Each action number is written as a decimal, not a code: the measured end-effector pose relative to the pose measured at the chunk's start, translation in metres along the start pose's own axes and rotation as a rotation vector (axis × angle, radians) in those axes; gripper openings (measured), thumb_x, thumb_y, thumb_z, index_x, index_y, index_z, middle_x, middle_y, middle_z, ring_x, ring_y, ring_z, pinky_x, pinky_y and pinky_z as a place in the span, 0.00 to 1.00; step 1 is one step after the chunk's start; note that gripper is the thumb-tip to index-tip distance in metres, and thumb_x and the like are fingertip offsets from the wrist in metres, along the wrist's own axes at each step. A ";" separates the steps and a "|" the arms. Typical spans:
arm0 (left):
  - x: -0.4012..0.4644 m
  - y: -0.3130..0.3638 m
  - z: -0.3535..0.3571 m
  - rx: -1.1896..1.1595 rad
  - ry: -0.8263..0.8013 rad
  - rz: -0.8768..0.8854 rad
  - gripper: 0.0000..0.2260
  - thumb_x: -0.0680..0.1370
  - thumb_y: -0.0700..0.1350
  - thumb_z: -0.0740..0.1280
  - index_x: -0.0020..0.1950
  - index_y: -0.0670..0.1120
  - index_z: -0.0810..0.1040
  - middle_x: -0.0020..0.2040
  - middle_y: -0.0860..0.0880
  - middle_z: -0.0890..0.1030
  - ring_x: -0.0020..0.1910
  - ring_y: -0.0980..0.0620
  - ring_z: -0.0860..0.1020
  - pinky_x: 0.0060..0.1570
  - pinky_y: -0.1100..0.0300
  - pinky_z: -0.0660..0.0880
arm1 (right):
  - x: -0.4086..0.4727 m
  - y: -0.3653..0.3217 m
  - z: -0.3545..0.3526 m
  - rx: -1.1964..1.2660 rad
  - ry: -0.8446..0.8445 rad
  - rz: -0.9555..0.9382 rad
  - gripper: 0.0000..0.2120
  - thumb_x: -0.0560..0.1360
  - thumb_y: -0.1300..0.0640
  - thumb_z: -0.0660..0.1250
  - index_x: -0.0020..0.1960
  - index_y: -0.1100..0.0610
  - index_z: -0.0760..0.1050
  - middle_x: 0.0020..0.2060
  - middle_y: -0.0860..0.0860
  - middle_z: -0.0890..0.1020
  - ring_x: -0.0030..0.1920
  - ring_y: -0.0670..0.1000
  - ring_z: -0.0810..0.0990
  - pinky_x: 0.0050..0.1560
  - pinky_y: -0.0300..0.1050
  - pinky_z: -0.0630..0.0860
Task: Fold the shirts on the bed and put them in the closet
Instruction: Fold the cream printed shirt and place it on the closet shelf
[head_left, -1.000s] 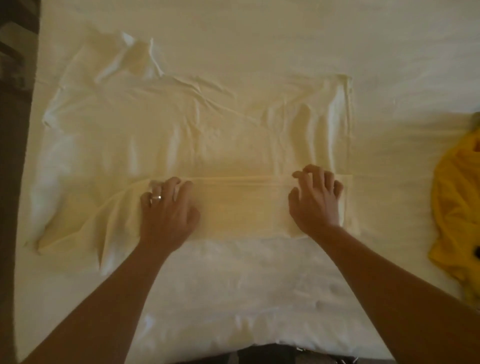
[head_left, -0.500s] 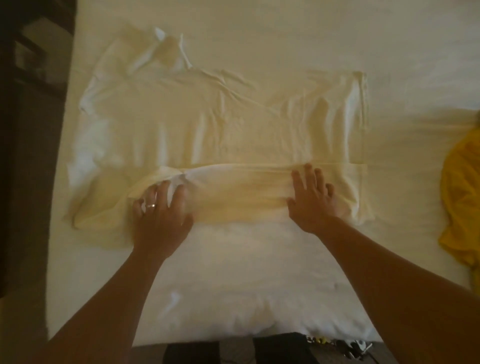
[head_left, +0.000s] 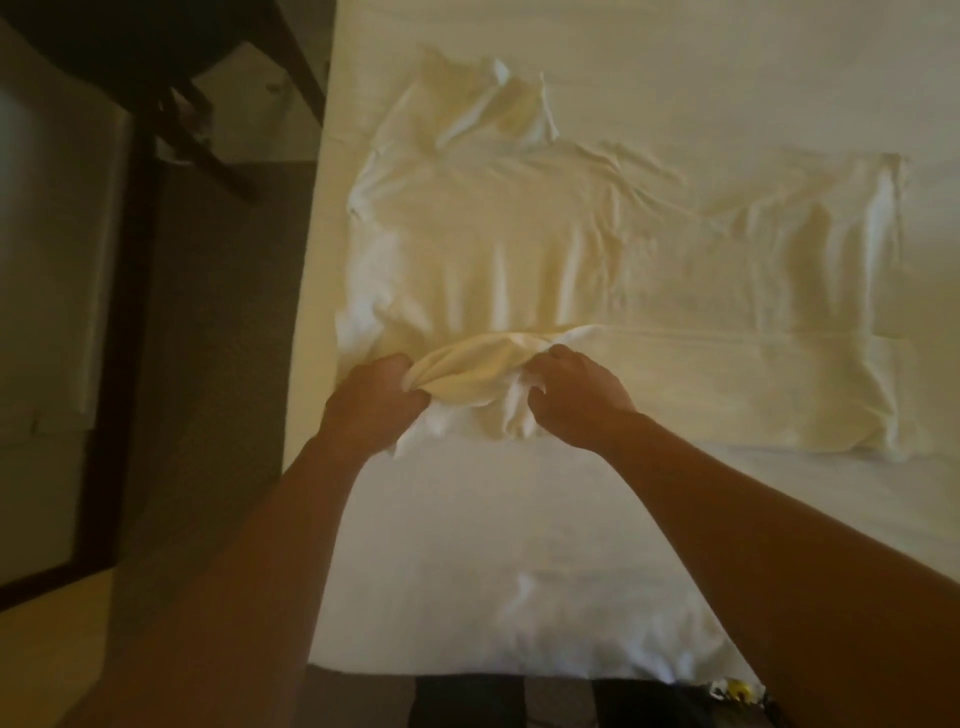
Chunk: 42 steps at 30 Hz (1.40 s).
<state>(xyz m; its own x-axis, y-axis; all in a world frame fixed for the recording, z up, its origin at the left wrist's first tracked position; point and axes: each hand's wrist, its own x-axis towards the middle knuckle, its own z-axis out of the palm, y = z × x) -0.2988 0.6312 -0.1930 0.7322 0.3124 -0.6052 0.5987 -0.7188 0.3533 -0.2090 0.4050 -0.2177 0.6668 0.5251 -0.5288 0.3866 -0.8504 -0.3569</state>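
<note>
White-sheeted bed (head_left: 519, 545) is filling most of the view, its left edge running down past a strip of dark carpet (head_left: 218, 312). Left of the bed, dark wooden furniture legs (head_left: 223, 150) are standing on the carpet, and a dark frame (head_left: 132, 312) is bordering a pale panel further left; what the panel is, can't tell. At the foot of the bed, dark items are showing at the bottom edge, too cut off to identify. Pale yellow shirt (head_left: 597, 270) is lying spread flat on the bed, close to the bed's left edge, wrinkled, with its near long side folded over into a band running toward the right. One sleeve (head_left: 483, 104) is sticking up crumpled at the far left of the shirt. The near sleeve (head_left: 472, 384) is being bunched up between both hands at the shirt's near-left corner. Left hand (head_left: 371, 405) is gripping the bunched fabric, fingers curled into it. Right hand (head_left: 576, 400) is just right of it, fingers curled down into the same fabric, clutching it. Both forearms are reaching in from the foot of the bed, hands close together with only the sleeve lump between them.
</note>
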 end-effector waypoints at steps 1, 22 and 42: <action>0.009 0.002 -0.015 -0.043 -0.100 0.020 0.04 0.76 0.50 0.69 0.45 0.50 0.77 0.40 0.50 0.79 0.40 0.46 0.80 0.35 0.56 0.72 | 0.005 -0.006 -0.002 0.002 0.002 0.004 0.15 0.79 0.56 0.59 0.65 0.55 0.74 0.59 0.53 0.76 0.57 0.57 0.78 0.55 0.54 0.76; 0.088 -0.018 -0.077 -0.504 -0.031 0.019 0.23 0.70 0.68 0.71 0.57 0.54 0.79 0.50 0.53 0.80 0.52 0.53 0.80 0.51 0.55 0.76 | 0.101 -0.026 -0.044 0.451 0.301 0.420 0.17 0.80 0.47 0.63 0.64 0.53 0.75 0.49 0.50 0.82 0.44 0.50 0.80 0.42 0.44 0.75; 0.036 -0.044 -0.025 -0.261 0.640 -0.250 0.18 0.74 0.63 0.67 0.54 0.51 0.79 0.49 0.51 0.79 0.53 0.44 0.76 0.55 0.48 0.67 | 0.143 -0.067 -0.055 0.054 0.273 -0.139 0.11 0.80 0.58 0.62 0.60 0.57 0.78 0.56 0.53 0.79 0.55 0.57 0.78 0.53 0.51 0.75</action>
<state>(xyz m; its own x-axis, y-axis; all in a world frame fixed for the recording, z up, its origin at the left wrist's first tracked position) -0.2910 0.6900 -0.2121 0.5621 0.8066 -0.1832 0.7722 -0.4324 0.4655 -0.1040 0.5348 -0.2270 0.7589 0.6020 -0.2482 0.4571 -0.7640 -0.4555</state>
